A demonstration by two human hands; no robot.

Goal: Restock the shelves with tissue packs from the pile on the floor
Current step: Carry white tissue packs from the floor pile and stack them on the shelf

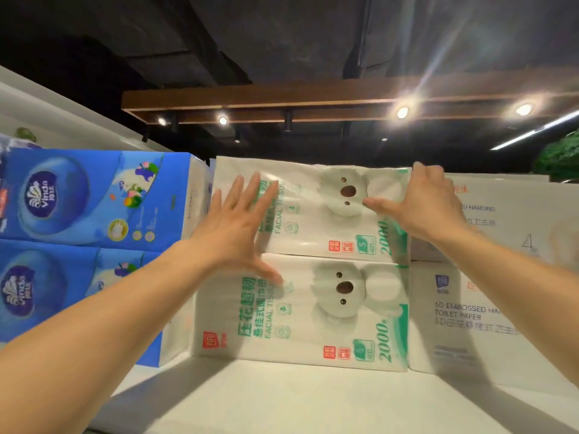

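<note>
Pressing flat, spread fingers on the upper koala pack [313, 233], stacked on the lower koala pack [313, 333], is the left hand [232, 227]; the right hand [429, 205] seemingly clasps its top corner. Two blue packs [94, 195] stand left of the hands, two white packs [507, 227] right.

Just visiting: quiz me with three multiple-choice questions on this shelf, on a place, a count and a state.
1. The blue packs stand where from the koala packs? A left B right C on top
2. How many koala packs are stacked? A one B two C four
3. The left hand is: A a fist B flat, fingers spread C holding a bottle
Answers: 1 A, blue shows left of them; 2 B, one lies on another; 3 B, it lies open on the top koala pack.
</note>
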